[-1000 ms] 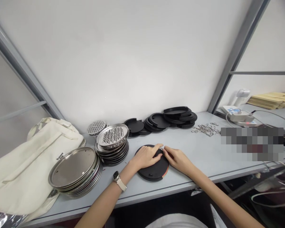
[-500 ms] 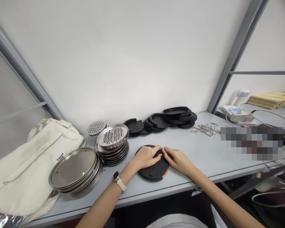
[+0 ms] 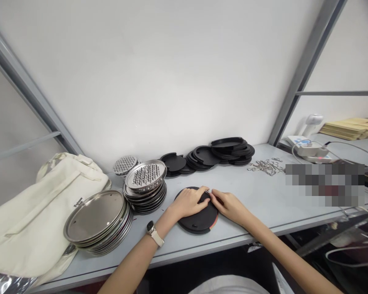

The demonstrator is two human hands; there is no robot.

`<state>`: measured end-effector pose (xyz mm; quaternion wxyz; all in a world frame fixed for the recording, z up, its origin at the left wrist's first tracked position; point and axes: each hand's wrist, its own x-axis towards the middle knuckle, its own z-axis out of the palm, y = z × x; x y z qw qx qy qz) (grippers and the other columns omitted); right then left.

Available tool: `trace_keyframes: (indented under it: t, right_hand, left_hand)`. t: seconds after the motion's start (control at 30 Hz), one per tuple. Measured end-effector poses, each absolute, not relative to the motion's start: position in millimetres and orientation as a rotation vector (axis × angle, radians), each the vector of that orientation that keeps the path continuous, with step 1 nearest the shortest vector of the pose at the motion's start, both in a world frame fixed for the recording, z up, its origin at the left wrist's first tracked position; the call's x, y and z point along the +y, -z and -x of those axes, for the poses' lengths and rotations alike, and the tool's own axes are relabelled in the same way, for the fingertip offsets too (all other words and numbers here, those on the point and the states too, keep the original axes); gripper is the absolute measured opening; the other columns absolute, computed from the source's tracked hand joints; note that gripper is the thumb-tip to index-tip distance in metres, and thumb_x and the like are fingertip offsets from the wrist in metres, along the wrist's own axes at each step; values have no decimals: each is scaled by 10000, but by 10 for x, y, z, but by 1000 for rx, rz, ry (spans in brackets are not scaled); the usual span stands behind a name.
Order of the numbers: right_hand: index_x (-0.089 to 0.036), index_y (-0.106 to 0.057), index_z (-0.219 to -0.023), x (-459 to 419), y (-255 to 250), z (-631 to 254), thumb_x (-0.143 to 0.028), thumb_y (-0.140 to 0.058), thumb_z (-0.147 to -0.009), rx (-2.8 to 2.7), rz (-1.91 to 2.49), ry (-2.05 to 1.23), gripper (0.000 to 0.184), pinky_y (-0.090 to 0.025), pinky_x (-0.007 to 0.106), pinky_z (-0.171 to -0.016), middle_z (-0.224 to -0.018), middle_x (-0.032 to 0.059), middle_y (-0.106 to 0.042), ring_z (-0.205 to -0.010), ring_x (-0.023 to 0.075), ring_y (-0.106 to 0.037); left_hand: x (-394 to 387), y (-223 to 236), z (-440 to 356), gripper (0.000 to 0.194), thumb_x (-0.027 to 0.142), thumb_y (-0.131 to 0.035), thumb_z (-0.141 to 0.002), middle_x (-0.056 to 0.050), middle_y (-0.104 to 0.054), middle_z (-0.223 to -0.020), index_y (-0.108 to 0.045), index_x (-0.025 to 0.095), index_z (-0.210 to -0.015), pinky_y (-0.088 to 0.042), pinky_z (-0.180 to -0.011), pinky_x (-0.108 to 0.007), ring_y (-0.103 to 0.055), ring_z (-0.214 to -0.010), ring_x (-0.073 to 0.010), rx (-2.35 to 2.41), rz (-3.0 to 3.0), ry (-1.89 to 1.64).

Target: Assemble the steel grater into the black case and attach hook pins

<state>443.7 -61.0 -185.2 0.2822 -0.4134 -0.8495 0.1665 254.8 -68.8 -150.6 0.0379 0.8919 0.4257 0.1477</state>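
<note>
A round black disc (image 3: 197, 222) lies on the grey bench in front of me, with a thin red-orange edge showing at its right side. My left hand (image 3: 188, 202), a watch on its wrist, rests on top of the disc with fingers curled toward the far rim. My right hand (image 3: 230, 205) meets it at that rim, fingertips pinched on a small metal piece (image 3: 209, 191) I can barely make out. The two hands touch at the fingertips.
A stack of flat steel lids (image 3: 96, 218) and a stack of perforated steel discs (image 3: 145, 181) stand to the left. More black discs (image 3: 216, 155) line the wall. Loose metal clips (image 3: 265, 166) lie at right. A cream cloth bag (image 3: 33, 212) fills the left end.
Almost nothing differs; the fingertips of both hands shift slightly at the disc's far rim.
</note>
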Motion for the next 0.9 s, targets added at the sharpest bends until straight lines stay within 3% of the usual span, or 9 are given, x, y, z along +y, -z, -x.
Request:
trace_keyframes:
  t: [0.9]
  right_hand:
    - [-218, -409, -703, -637, 1826, -4439, -304, -325, -926, -2274, 1117, -395, 253, -269, 226, -495, -526, -49, -415, -449, 106, -369]
  left_hand:
    - [-684, 1517, -2552, 302, 398, -470, -870, -45, -679, -871, -529, 215, -1104, -453, -663, -288, -645, -789, -229, 1404, -2715, -466]
